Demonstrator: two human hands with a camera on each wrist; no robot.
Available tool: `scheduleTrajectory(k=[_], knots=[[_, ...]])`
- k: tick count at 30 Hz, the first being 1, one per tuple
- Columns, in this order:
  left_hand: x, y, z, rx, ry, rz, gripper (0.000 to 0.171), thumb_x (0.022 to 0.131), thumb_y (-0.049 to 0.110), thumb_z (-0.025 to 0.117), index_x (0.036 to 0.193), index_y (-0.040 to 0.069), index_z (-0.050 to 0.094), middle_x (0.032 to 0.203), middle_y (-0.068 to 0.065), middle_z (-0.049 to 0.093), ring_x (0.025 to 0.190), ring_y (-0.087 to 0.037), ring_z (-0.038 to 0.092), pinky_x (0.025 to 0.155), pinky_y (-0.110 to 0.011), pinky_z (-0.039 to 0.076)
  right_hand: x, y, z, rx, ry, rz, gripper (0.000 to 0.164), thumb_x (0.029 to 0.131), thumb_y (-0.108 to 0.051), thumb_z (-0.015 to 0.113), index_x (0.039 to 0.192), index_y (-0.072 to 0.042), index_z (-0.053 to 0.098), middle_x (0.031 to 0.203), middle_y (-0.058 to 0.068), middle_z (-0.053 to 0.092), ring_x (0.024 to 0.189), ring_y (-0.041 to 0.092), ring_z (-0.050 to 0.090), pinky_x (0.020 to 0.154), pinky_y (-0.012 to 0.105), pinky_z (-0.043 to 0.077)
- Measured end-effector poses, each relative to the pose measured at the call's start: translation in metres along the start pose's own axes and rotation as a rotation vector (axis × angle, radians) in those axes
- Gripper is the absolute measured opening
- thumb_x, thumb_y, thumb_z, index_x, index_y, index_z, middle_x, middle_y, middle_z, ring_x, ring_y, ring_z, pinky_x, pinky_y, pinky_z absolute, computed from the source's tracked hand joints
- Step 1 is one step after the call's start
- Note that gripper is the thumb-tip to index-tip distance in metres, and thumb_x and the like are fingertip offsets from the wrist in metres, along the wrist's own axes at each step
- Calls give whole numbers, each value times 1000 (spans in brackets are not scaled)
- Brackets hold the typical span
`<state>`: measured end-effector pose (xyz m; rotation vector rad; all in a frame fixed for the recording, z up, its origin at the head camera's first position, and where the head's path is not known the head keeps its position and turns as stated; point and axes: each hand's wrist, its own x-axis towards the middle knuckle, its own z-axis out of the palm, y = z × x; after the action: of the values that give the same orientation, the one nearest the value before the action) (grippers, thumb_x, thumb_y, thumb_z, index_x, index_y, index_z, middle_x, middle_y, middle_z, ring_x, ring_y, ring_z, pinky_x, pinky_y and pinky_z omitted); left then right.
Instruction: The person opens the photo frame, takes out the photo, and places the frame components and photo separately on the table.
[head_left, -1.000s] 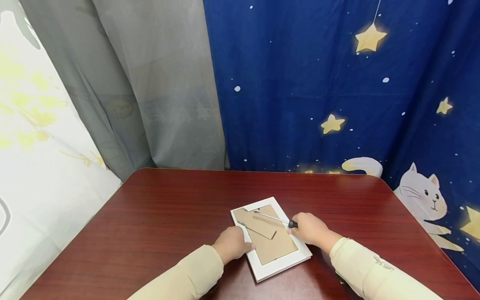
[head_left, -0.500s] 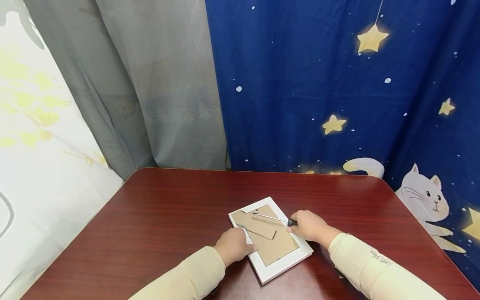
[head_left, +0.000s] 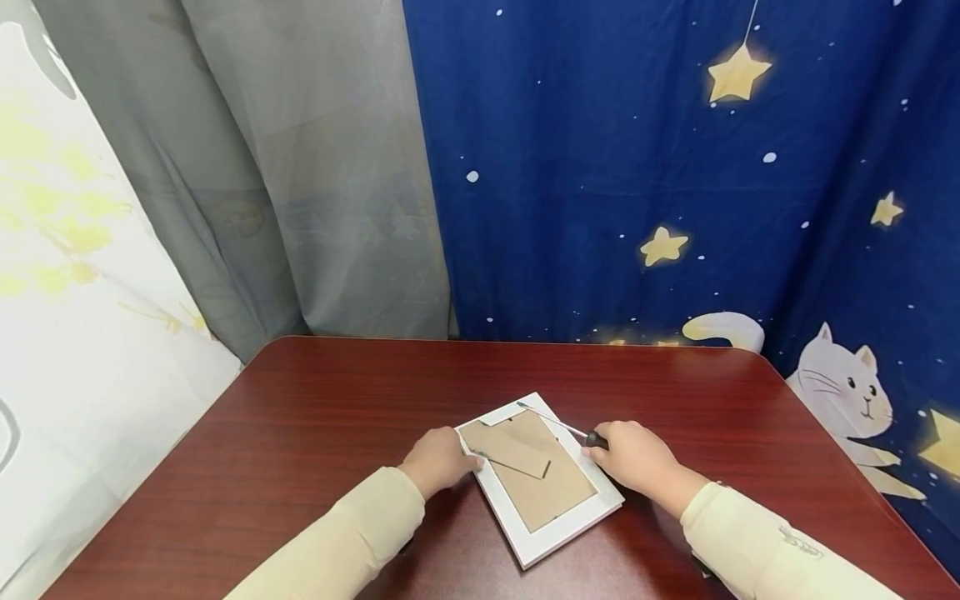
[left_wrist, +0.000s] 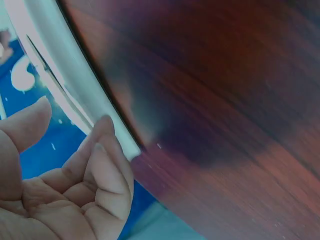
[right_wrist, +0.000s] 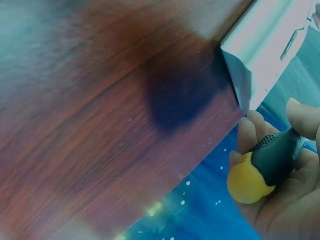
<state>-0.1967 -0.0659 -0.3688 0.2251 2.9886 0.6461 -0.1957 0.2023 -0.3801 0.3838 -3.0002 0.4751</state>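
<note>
A white picture frame (head_left: 506, 518) lies back up on the table, its brown backing board (head_left: 543, 483) showing. My left hand (head_left: 435, 461) is at the frame's upper left edge. In the left wrist view, bent fingertips (left_wrist: 105, 125) meet the frame's side while the thumb stands apart from it. My right hand (head_left: 637, 457) grips a screwdriver with a black and yellow handle (right_wrist: 272, 162) beyond the frame's right side. Its thin metal shaft (head_left: 558, 423) reaches across the frame, the tip over the white border near the top corner. Small dark tabs sit along the board's edges.
A dark red wooden table (head_left: 337, 392) spreads around the frame. Behind it hang a grey curtain (head_left: 345, 183) and a blue curtain with stars (head_left: 555, 167). White cloth with yellow print (head_left: 90, 333) hangs at the left.
My left hand has slid up along the frame's left edge toward the upper corner. The screwdriver's tip has shifted from over the brown board to the white top border.
</note>
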Motion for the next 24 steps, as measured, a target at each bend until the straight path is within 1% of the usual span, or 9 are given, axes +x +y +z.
scheduleTrajectory(k=[2,4,8,11,15,18,20,24], knots=[[4,-5,-3,-6,21,6,35,82,24,74,58,8,54,57,-3,47,58,-17,46,59,-32,46,-5,2,-3,6,10,10,21,84,-25,74,89,-5,69,72,2,63,63,15,52,59,36,44],[7,-9,-5,-3,44,23,34,83,22,73,59,8,53,58,-3,48,58,-18,46,60,-33,46,-10,4,-6,22,17,22,19,84,-24,73,86,-6,68,66,0,59,61,15,48,58,34,42],[17,-20,-6,6,89,57,28,84,20,72,68,4,56,64,-6,54,62,-20,50,65,-37,49,-20,7,-10,57,13,42,18,85,-23,72,81,-7,65,59,-2,48,57,15,43,55,32,36],[23,-29,-4,-20,103,62,25,86,20,71,75,1,58,67,-8,57,65,-21,53,67,-38,50,-26,9,-10,68,8,52,18,85,-23,72,79,-9,64,58,-3,45,56,15,41,54,31,34],[28,-35,-2,-76,97,49,24,87,20,70,82,-1,61,71,-8,60,67,-21,55,69,-39,51,-33,11,-5,69,7,69,18,84,-24,73,76,-12,62,57,-3,44,56,14,40,54,31,34],[30,-36,-2,-102,97,46,24,87,20,70,83,-2,61,71,-8,60,67,-21,55,69,-40,50,-39,13,0,69,5,76,18,82,-23,75,75,-13,62,57,-4,46,57,14,41,56,31,35],[31,-36,-2,-103,96,47,24,87,21,70,82,-1,61,69,-7,60,67,-21,54,69,-39,50,-42,14,3,70,1,79,17,81,-22,76,75,-13,63,59,-4,49,58,14,43,57,33,37],[33,-36,-2,-76,82,50,27,88,24,69,77,1,60,65,-5,57,65,-20,53,68,-37,49,-48,16,9,71,-7,85,14,79,-20,76,77,-13,65,63,-5,54,60,14,45,58,34,40]])
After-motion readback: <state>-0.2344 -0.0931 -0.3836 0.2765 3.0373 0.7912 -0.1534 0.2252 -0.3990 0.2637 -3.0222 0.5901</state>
